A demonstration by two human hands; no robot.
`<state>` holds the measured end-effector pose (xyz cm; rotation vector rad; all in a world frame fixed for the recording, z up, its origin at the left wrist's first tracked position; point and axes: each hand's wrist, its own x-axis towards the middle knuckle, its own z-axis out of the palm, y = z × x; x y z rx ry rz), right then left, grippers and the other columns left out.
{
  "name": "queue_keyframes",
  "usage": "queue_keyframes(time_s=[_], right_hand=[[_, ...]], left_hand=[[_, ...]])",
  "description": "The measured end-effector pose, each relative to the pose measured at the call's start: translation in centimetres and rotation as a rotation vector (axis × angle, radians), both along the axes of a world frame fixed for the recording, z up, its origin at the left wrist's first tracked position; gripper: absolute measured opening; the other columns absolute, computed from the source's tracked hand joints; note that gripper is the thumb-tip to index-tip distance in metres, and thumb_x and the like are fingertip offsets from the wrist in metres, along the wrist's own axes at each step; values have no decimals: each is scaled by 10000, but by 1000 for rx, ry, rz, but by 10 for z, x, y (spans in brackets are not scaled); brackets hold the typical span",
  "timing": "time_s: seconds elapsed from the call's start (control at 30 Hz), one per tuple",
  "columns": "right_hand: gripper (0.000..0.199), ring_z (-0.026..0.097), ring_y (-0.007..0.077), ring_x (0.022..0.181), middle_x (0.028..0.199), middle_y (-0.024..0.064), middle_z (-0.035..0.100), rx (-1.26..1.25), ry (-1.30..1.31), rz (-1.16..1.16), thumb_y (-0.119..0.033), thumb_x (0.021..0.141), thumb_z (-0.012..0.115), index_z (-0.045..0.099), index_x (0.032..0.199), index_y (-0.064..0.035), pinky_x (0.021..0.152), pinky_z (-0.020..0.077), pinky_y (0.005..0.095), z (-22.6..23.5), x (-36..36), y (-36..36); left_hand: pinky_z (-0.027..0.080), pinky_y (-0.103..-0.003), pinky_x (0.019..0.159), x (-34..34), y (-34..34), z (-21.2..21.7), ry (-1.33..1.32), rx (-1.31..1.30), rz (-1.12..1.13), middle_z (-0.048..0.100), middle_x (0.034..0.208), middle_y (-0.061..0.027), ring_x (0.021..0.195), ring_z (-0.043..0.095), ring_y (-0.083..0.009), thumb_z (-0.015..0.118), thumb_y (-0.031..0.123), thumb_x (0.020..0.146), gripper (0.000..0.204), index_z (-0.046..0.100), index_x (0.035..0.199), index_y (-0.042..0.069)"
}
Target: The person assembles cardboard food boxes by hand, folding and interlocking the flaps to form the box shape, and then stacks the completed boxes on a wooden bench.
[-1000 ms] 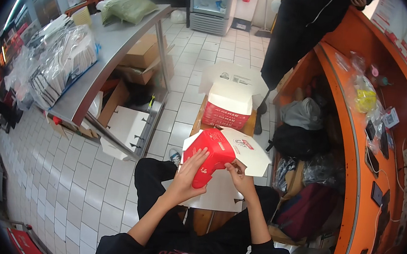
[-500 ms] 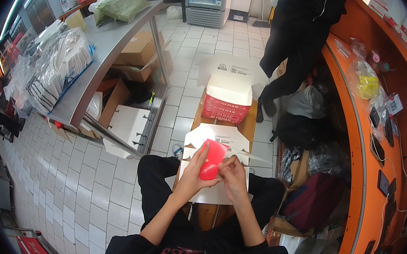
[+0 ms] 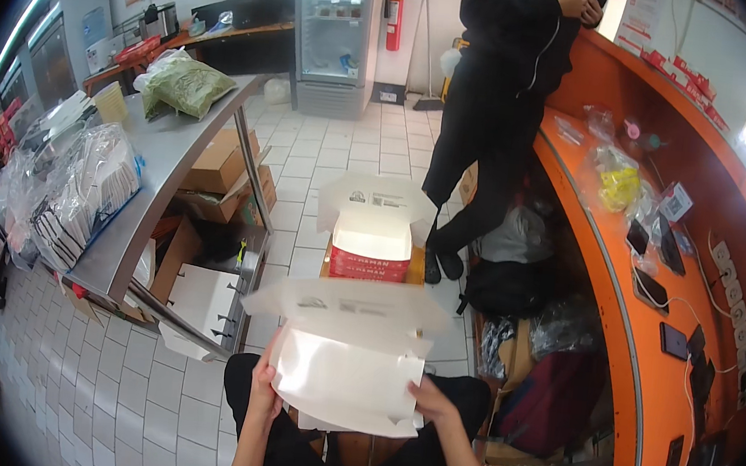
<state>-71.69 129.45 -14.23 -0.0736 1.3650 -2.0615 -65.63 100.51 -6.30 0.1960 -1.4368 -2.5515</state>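
Note:
In front of me, over my lap, I hold a white cardboard food box (image 3: 346, 376) that is partly folded up, its lid flap raised at the far side. At the box's left end my left hand (image 3: 263, 388) grips the side wall, most fingers out of sight behind it. My right hand (image 3: 432, 400) pinches the right end wall. Beyond it a stack of red-sided food boxes (image 3: 368, 267) stands on a wooden bench; the top box is open, showing a white inside, with its lid folded back.
A steel table (image 3: 190, 154) on the left carries wrapped flat cartons (image 3: 93, 197) and a bag of greens (image 3: 188, 88). At the right runs an orange counter (image 3: 601, 246) with phones and cables. A person in black (image 3: 491, 110) stands beyond the stack. Bags fill the counter's underside.
The flat sheet's red end, pinched between both hands, has become part of a raised box with its inside showing. My hands have spread to opposite ends. The whole view has tilted upward.

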Motion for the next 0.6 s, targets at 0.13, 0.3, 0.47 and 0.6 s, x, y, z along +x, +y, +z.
queue_keyframes(time_s=[0.13,0.3,0.47,0.6], right_hand=[[580,333,195,1194,1298,114,344,-226,-266,99,-289,892,469,219,1321,12,978,300,328,-3,14,-4],[578,438,177,1089,1195,128,447,190,96,30,-245,848,552,279,1273,35,904,370,294,64,-3,-50],[657,601,276,840,924,169,598,852,512,-120,-368,726,675,372,1153,30,736,474,324,75,-4,-57],[678,523,378,976,1028,235,544,844,761,-96,-346,691,680,358,1192,-21,816,426,418,83,19,-76]], left_hand=[[367,-326,925,7,-7,11,-43,-141,-48,408,1254,-137,1137,428,-232,595,587,655,935,285,1303,-12],[330,-348,962,11,-5,23,-25,-596,-152,386,1279,-158,1169,401,-262,620,87,729,698,265,1330,86],[332,-420,945,12,18,11,-166,-1436,103,319,1263,-250,1127,371,-399,618,138,747,611,319,1255,-22],[424,-402,815,9,76,-6,72,-791,-119,480,1096,-234,970,521,-311,604,224,800,550,351,1198,-60]])
